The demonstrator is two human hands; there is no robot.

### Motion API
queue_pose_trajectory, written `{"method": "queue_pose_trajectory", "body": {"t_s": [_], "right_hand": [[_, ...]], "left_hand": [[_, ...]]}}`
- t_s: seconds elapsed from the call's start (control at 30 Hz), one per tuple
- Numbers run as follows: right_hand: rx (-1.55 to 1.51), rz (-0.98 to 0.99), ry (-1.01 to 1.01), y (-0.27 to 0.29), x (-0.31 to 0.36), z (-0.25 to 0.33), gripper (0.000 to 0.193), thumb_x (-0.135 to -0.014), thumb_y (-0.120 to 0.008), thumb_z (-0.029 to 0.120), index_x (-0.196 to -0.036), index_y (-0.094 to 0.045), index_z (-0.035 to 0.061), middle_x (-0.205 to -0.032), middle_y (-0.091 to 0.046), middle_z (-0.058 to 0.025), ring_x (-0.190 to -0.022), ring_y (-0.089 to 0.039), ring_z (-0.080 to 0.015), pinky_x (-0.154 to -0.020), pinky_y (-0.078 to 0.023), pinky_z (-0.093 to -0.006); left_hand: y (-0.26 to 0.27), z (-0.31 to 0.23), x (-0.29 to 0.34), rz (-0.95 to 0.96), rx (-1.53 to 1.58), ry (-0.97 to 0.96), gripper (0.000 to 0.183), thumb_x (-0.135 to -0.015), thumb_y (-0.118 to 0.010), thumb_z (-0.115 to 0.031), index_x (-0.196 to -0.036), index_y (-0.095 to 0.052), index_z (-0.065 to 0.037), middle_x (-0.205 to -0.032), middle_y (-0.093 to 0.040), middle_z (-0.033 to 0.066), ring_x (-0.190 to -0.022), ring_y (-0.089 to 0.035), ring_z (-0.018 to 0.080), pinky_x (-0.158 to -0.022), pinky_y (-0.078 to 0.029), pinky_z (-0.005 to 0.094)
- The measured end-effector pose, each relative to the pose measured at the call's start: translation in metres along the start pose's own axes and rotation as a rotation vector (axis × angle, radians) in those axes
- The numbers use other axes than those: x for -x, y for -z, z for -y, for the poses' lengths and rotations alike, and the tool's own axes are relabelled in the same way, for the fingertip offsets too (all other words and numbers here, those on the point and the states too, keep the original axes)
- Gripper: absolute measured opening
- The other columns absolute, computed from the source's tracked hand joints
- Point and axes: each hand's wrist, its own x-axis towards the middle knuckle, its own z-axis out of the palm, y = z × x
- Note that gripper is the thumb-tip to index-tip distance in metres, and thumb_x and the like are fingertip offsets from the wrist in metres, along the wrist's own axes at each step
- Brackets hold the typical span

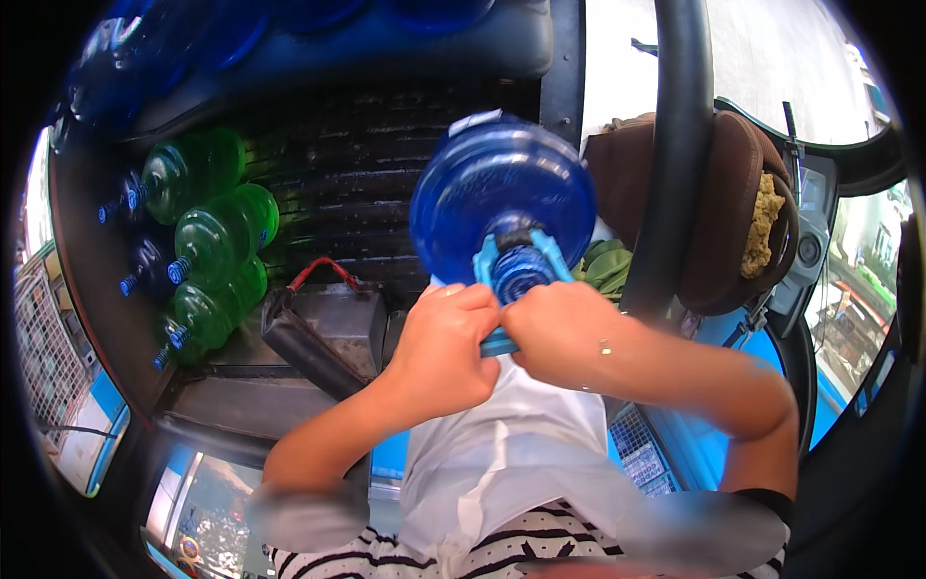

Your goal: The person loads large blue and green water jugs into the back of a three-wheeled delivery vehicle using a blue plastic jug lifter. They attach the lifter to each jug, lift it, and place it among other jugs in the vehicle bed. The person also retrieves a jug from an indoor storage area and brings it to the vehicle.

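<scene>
A large blue water jug (497,183) is right in front of me, its ribbed neck and cap (523,270) tilted toward me. Clipped around that neck is a light-blue plastic carrying handle (550,253). Both my hands are closed on the handle's near end, close together: my left hand (446,340) on one side, my right hand (561,330) on the other. The parts of the grip under my fingers are hidden. My hands are close in front of the pale apron (521,434) on my body. The jug's far underside cannot be seen.
Several green water jugs (220,230) lie on their sides at the left, with darker blue ones beside them. A dark box (338,318) with a red cable stands nearer me. At right are a black pole (683,145), a brown seat (728,212) and green cloth (608,268).
</scene>
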Motion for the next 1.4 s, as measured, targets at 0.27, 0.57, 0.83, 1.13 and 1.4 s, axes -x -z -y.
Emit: {"method": "queue_pose_trajectory", "body": {"t_s": [0.27, 0.57, 0.83, 1.13, 1.4], "right_hand": [[0.269, -0.224, -0.099, 0.095, 0.006, -0.031, 0.004, -0.067, -0.064, 0.007, -0.069, -0.066, 0.0044, -0.067, -0.066, -0.0145, -0.065, -0.068, -0.0279, -0.059, -0.054, -0.0364], [0.375, -0.56, -0.167, 0.2, 0.023, -0.147, 0.008, -0.064, -0.066, 0.012, -0.071, -0.066, 0.0088, -0.068, -0.064, -0.0136, -0.067, -0.065, -0.031, -0.062, -0.052, -0.0391], [0.389, -1.035, 0.138, 0.209, 0.019, -0.197, 0.021, -0.059, -0.067, 0.006, -0.067, -0.047, 0.0089, -0.06, -0.051, -0.0059, -0.056, -0.056, -0.0272, -0.05, -0.043, -0.0358], [0.544, -1.277, 0.109, 0.226, 0.01, -0.196, 0.02, -0.059, -0.073, 0.011, -0.062, -0.053, 0.01, -0.055, -0.042, -0.0042, -0.049, -0.047, -0.0218, -0.046, -0.037, -0.0325], [0.41, -1.432, -0.089, 0.307, -0.004, -0.217, 0.016, -0.068, -0.07, 0.006, -0.069, -0.055, 0.0034, -0.059, -0.048, -0.0125, -0.049, -0.051, -0.0262, -0.05, -0.042, -0.0299]], "left_hand": [[0.039, 0.006, -0.102, -0.035, 0.089, -0.274, 0.019, -0.055, -0.063, -0.003, -0.073, -0.059, -0.002, -0.077, -0.054, 0.0088, -0.074, -0.054, 0.0279, -0.066, -0.039, 0.0369], [0.034, -0.029, -0.27, -0.289, -0.012, -0.496, 0.026, -0.056, -0.062, -0.003, -0.082, -0.058, -0.004, -0.085, -0.053, 0.0096, -0.077, -0.051, 0.0287, -0.067, -0.036, 0.0405], [0.029, 0.068, -0.302, -0.806, 0.598, -0.204, 0.046, -0.076, -0.063, -0.018, -0.116, -0.048, -0.002, -0.129, -0.043, 0.0155, -0.113, -0.047, 0.03, -0.096, -0.038, 0.0427], [-0.125, 0.204, -0.381, -0.729, 1.873, 0.23, 0.04, -0.099, -0.03, -0.03, -0.117, -0.055, -0.004, -0.114, -0.062, 0.012, -0.109, -0.058, 0.0269, -0.093, -0.048, 0.0439], [-0.076, 0.192, -0.404, -0.615, 2.034, 0.17, 0.062, -0.099, -0.019, -0.049, -0.135, -0.044, -0.006, -0.137, -0.047, 0.0168, -0.124, -0.046, 0.0326, -0.102, -0.04, 0.0466]]}}
